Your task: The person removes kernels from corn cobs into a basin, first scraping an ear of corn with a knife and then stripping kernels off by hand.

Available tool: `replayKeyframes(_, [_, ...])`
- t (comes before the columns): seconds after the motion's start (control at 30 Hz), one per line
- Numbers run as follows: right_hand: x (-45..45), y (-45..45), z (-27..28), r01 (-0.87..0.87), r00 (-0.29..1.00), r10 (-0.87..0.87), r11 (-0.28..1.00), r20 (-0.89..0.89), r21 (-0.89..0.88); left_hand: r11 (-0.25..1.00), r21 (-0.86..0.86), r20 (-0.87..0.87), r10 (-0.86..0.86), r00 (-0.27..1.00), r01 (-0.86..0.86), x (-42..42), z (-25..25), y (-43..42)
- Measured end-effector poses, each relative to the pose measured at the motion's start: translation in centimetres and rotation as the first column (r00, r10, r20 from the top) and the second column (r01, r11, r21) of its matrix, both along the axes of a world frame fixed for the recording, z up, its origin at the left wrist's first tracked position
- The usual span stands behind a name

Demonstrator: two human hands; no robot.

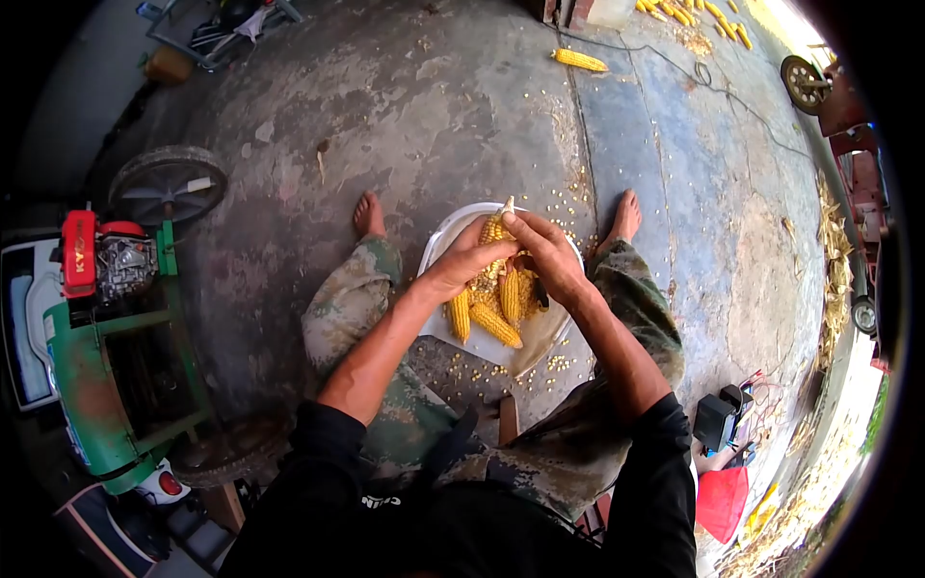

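Observation:
Between my two hands, above a round white basin (pixel 436 252), is a corn cob (pixel 495 229) with its pale tip pointing up and away. My left hand (pixel 468 260) is wrapped round its left side. On its right side my right hand (pixel 545 249) is closed, with the thumb near the tip. Below the hands, several yellow cobs (pixel 495 325) and loose kernels lie in the basin. The basin stands on the floor between my bare feet.
Loose kernels (pixel 462 371) dot the concrete floor (pixel 434 116). One cob (pixel 579 60) lies farther ahead, more cobs at the top right. A green machine with a red engine (pixel 81 252) stands left. Black boxes (pixel 714 422) and a red bag (pixel 722 503) are at the right.

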State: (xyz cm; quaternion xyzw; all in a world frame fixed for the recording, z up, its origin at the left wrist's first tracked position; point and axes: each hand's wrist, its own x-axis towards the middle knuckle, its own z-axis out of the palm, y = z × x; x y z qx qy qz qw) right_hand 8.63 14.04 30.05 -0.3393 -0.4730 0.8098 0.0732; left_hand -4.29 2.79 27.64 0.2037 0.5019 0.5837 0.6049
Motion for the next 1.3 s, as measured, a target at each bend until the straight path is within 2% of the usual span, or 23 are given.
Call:
replayKeyframes(0.13, [0.1, 0.4, -1.0, -0.046, 0.998, 0.046, 0.999, -0.04, 0.002, 0.999, 0.024, -0.044, 0.048, 0.998, -0.047, 0.3, -0.2, 0.1])
replayKeyframes(0.2, [0.2, 0.5, -1.5, -0.083, 0.989, 0.077, 0.995, -0.128, -0.049, 0.998, -0.062, -0.024, -0.034, 0.999, 0.032, -0.1, 0.1, 0.0])
replayKeyframes(0.33, [0.4, 0.7, -1.7, -0.068, 0.99, 0.064, 0.997, -0.126, -0.027, 0.996, -0.085, -0.071, -0.007, 0.997, 0.0, 0.2, 0.7, 0.2])
replayKeyframes(0.4, [0.6, 1.1, -2.2, -0.054, 0.992, 0.042, 0.994, -0.12, -0.094, 0.998, -0.038, 0.087, 0.048, 0.995, -0.044, 0.3, 0.9, 0.6])
replayKeyframes(0.43, [0.6, 1.3, -2.5, -0.055, 0.992, 0.044, 0.994, -0.121, -0.092, 0.998, -0.036, 0.087, 0.049, 0.995, -0.046, 0.1, 1.0, 0.6])
replayKeyframes(0.5, [0.6, 1.6, -2.8, -0.05, 0.992, 0.035, 0.991, -0.124, -0.126, 0.998, -0.027, 0.315, 0.067, 0.947, -0.061, -0.4, 1.2, 0.6])
replayKeyframes(0.53, [0.5, 1.5, -2.7, -0.052, 0.992, 0.036, 0.991, -0.124, -0.125, 0.998, -0.026, 0.314, 0.068, 0.947, -0.063, -0.4, 1.1, 0.5])
replayKeyframes(0.6, [0.4, 1.3, -2.1, -0.034, 0.993, 0.017, 0.99, -0.121, -0.14, 0.999, -0.004, 0.162, 0.053, 0.985, -0.054, -0.4, 0.4, 0.4])
replayKeyframes(0.63, [0.3, 1.3, -1.8, -0.037, 0.993, 0.02, 0.989, -0.12, -0.14, 0.998, -0.005, 0.162, 0.057, 0.985, -0.057, -0.3, -0.7, 0.3])
replayKeyframes(0.7, [0.2, 1.1, -1.2, -0.057, 0.997, 0.052, 0.993, -0.059, -0.099, 0.99, 0.089, -0.129, 0.117, 0.985, -0.106, 0.0, -1.9, 0.3])
replayKeyframes(0.73, [0.1, 0.9, -1.3, -0.059, 0.997, 0.053, 0.993, -0.058, -0.1, 0.99, 0.088, -0.128, 0.118, 0.985, -0.108, 0.1, -2.0, 0.2])
replayKeyframes(0.8, [0.2, 0.5, -1.9, -0.033, 0.999, 0.035, 0.997, -0.03, 0.074, 0.994, 0.036, -0.169, 0.11, 0.979, -0.105, 0.3, -1.9, 0.0])
replayKeyframes(0.9, [0.3, 0.8, -2.7, -0.054, 0.998, 0.054, 0.999, -0.024, 0.005, 0.993, -0.052, -0.185, 0.091, 0.979, -0.102, 0.4, -1.5, -0.1])
replayKeyframes(1.0, [0.4, 1.0, -3.3, -0.082, 0.996, 0.083, 0.996, -0.039, 0.016, 0.993, -0.059, -0.163, 0.094, 0.982, -0.105, 0.3, -1.1, -0.3])
replayKeyframes(1.13, [0.5, 0.7, -3.3, -0.053, 0.996, 0.055, 0.998, -0.07, 0.022, 0.992, -0.055, -0.176, 0.1, 0.979, -0.111, 0.4, -0.7, -0.2])
replayKeyframes(1.2, [0.2, 0.6, -2.4, 0.04, 0.995, -0.048, 0.995, -0.089, -0.089, 0.996, 0.027, -0.204, 0.083, 0.975, -0.079, 0.4, -0.5, 0.1])
replayKeyframes(1.23, [0.2, 0.8, -2.4, 0.038, 0.995, -0.046, 0.995, -0.089, -0.089, 0.996, 0.028, -0.204, 0.086, 0.975, -0.082, 0.1, -0.3, 0.1])
replayKeyframes(1.3, [0.3, 1.2, -2.5, -0.064, 0.998, 0.063, 0.998, -0.027, -0.021, 0.999, 0.032, 0.182, -0.048, 0.982, 0.043, -0.5, 0.0, -0.2])
